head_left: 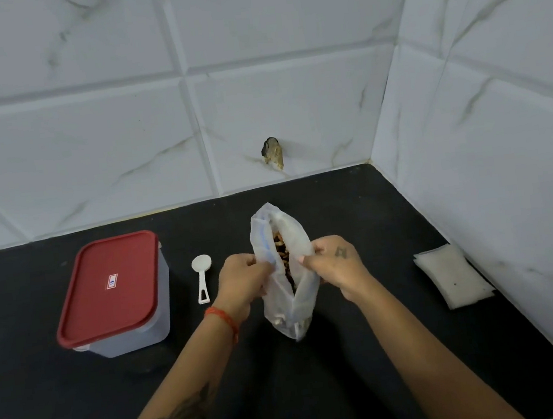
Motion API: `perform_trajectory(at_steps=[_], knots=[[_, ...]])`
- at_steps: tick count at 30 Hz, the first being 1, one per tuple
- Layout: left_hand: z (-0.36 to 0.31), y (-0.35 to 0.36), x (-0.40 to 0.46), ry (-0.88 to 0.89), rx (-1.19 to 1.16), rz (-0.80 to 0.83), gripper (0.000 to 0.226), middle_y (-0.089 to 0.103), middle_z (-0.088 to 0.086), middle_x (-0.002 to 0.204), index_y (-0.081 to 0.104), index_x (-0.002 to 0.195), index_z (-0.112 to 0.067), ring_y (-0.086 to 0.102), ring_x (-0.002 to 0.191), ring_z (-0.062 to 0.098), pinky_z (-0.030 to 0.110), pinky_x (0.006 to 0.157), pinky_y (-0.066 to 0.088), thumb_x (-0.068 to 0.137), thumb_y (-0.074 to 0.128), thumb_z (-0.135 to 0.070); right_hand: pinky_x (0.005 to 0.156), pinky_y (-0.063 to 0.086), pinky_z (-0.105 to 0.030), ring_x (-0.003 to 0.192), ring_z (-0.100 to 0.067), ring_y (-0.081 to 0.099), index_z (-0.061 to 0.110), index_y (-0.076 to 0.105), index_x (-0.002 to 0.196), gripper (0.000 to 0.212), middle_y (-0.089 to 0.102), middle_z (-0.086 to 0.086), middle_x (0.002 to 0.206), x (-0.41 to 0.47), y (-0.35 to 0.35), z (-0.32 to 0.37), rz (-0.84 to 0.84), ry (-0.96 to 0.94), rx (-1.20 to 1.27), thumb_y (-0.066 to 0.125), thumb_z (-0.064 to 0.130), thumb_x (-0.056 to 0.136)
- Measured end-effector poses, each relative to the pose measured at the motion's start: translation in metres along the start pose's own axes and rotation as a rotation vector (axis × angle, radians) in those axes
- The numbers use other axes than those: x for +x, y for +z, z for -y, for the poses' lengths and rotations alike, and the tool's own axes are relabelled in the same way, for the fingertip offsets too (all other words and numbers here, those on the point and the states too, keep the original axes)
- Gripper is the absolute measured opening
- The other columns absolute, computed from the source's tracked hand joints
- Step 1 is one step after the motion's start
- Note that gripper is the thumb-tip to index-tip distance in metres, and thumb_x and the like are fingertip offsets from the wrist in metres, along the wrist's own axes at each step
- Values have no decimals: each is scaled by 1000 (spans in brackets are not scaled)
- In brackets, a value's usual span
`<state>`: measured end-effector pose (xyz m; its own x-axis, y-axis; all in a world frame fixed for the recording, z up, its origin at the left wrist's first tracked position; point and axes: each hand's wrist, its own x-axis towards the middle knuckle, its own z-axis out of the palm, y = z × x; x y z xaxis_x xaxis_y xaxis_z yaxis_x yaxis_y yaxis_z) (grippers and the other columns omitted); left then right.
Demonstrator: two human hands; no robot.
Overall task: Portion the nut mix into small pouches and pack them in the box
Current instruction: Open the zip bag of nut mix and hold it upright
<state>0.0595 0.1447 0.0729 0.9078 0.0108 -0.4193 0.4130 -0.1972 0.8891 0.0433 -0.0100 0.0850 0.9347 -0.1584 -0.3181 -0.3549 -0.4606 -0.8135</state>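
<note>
1. Both hands are on one bag [295, 269]: the left hand [241, 278] pinches the left lip of its mouth, the right hand [334, 261] pinches the right lip, and the two lips are drawn apart so the mouth gapes between them.
2. The bag is thin, cloudy white plastic with a faint blue strip along the left lip. It stands on the black worktop [388, 351] directly between the hands, its top reaching away from the person and its base nearer them.
3. Through the open mouth I can see the nut mix [282, 253], brown and tan pieces; a few more show through the plastic near the bottom.
4. The fingers of both hands are curled, the knuckles turned up. The forearms come in from the near edge and meet at the bag; the left wrist wears a red thread band [222, 319].
5. Just left of the left hand lies a small white scoop [203, 279], bowl away from the person, handle toward them.
6. Further left of that stands the box [119, 296], clear-walled, with a red lid [108, 287] shut on it. I cannot tell what it holds.
7. Well off to the right of the right hand, by the tiled side wall [498, 115], lies a flat stack of small clear pouches [453, 275].
</note>
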Motion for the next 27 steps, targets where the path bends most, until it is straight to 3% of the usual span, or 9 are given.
perform_trajectory(at_steps=[4, 6, 8, 11, 14, 16, 20, 25, 27], knots=[[0, -3, -1, -295, -758, 150, 19, 63, 20, 94, 56, 109, 7, 63, 86, 27, 38, 61, 59, 98, 43, -1, 72, 58, -37, 79, -19, 70, 4, 62, 107, 16, 70, -11, 87, 8, 2, -12, 131, 305, 958, 51, 4, 94], [9, -4, -2, -354, -931, 164, 23, 61, 24, 96, 52, 112, 11, 61, 96, 31, 41, 74, 56, 100, 36, -2, 59, 60, -34, 63, -17, 71, 2, 59, 106, 14, 71, -11, 75, 3, 4, -21, 165, 420, 1249, 50, 3, 95], [20, -2, -4, -380, -941, 157, 27, 60, 26, 101, 51, 118, 10, 57, 110, 32, 47, 92, 46, 101, 34, -2, 61, 59, -36, 69, -20, 71, 1, 61, 106, 16, 72, -12, 77, -3, 9, -29, 164, 429, 1216, 53, 8, 94], [31, 7, -10, -338, -742, 94, 29, 62, 22, 111, 53, 124, 6, 62, 100, 29, 40, 84, 51, 99, 44, -7, 79, 55, -38, 91, -23, 66, 7, 63, 111, 33, 69, -10, 98, -18, 14, -28, 97, 356, 697, 60, 33, 91], [32, 9, -26, -258, -360, 12, 22, 66, 14, 104, 58, 112, -5, 65, 90, 23, 33, 69, 54, 94, 56, -19, 65, 52, -25, 79, -14, 63, 17, 60, 86, 39, 65, 0, 87, -39, 7, -16, 32, 145, 11, 58, 56, 84], [30, 4, -41, -211, -150, 69, 25, 67, 13, 106, 58, 107, -9, 66, 93, 23, 31, 67, 56, 91, 62, -27, 56, 50, -21, 70, -12, 65, 16, 60, 87, 37, 67, -1, 80, -47, 3, -13, 84, 93, -115, 61, 53, 84], [26, 2, -57, -166, -143, 180, 14, 70, 16, 100, 60, 101, -3, 70, 82, 22, 28, 61, 59, 88, 63, -8, 63, 58, -28, 68, -18, 70, 4, 64, 104, 21, 71, -12, 86, -48, 6, -17, 139, 88, 208, 64, 18, 89], [28, -2, -48, -244, -781, 229, 24, 63, 19, 102, 56, 109, 5, 62, 90, 25, 30, 66, 58, 94, 38, 11, 59, 60, -29, 71, -20, 69, 5, 62, 97, 20, 70, -13, 82, -41, 3, -30, 287, 375, 1198, 47, -7, 92], [32, 2, -50, -261, -905, 246, 29, 62, 19, 100, 56, 105, 3, 60, 90, 27, 31, 62, 58, 94, 31, 12, 52, 54, -23, 71, -13, 60, 11, 63, 94, 25, 66, -8, 81, -44, 10, -37, 292, 470, 1257, 45, -6, 93]])
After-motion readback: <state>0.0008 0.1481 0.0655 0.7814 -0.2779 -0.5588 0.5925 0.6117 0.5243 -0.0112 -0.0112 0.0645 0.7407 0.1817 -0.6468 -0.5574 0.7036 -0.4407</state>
